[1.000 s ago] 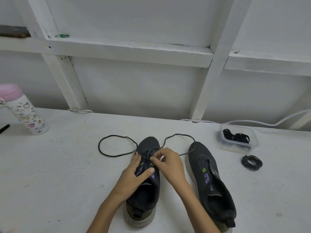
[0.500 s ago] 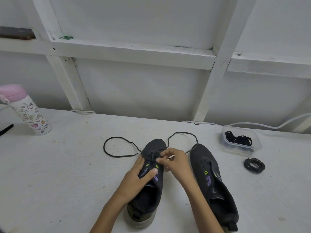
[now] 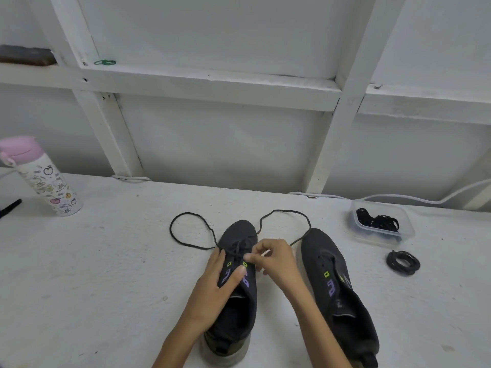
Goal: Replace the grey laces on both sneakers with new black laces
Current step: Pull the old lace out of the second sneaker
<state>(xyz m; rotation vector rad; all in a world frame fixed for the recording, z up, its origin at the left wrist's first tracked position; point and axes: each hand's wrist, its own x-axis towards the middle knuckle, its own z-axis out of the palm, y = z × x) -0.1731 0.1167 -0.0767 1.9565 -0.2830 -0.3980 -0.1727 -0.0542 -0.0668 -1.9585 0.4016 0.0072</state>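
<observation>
Two dark sneakers stand side by side on the white table. My left hand (image 3: 216,281) grips the left sneaker (image 3: 236,304) across its tongue, thumb by the right eyelets. My right hand (image 3: 273,258) pinches the black lace (image 3: 191,244) at an upper right eyelet. The lace is threaded through the lower eyelets; its two ends loop out past the toe to the left and right. The right sneaker (image 3: 337,290) has no lace in it.
A clear plastic tub (image 3: 382,236) with black laces sits at the back right, a coiled dark lace (image 3: 403,262) in front of it. A pink-capped bottle (image 3: 39,179) stands at the far left. A white cable runs along the wall.
The view has shifted slightly. My right hand has worked a little along the eyelets of the left sneaker; the lace loops lie much as before.
</observation>
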